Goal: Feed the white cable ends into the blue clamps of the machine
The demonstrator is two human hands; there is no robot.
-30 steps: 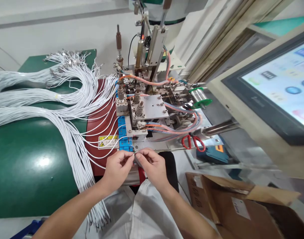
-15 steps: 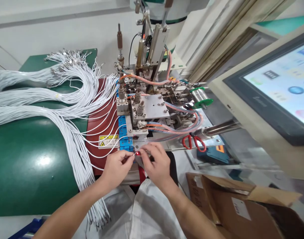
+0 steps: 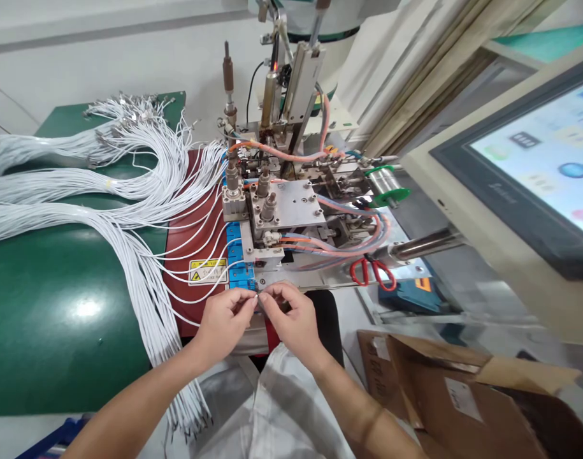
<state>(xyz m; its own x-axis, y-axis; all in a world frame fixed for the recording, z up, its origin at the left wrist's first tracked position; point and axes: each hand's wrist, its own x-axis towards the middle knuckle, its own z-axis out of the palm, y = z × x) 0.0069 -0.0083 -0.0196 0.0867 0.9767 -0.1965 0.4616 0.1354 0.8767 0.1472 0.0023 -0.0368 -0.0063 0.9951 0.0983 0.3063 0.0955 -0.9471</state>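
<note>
My left hand is closed in a pinch on the end of a white cable, just in front of the blue fixtures on the machine's near edge. My right hand pinches at the same cable end, its fingertips meeting those of my left hand. The tip between the fingers is too small to make out. Several white cables run from the thick bundle over the red mat into the blue fixtures.
Behind my hands stands the metal machine with hoses and a solder spool. Red-handled scissors lie at its right edge. A touch screen juts in at the right, above a cardboard box. Green table at left.
My right hand has moved slightly left, bringing its fingertips against those of my left hand. The red glow between the hands no longer shows. My left hand has barely moved.
</note>
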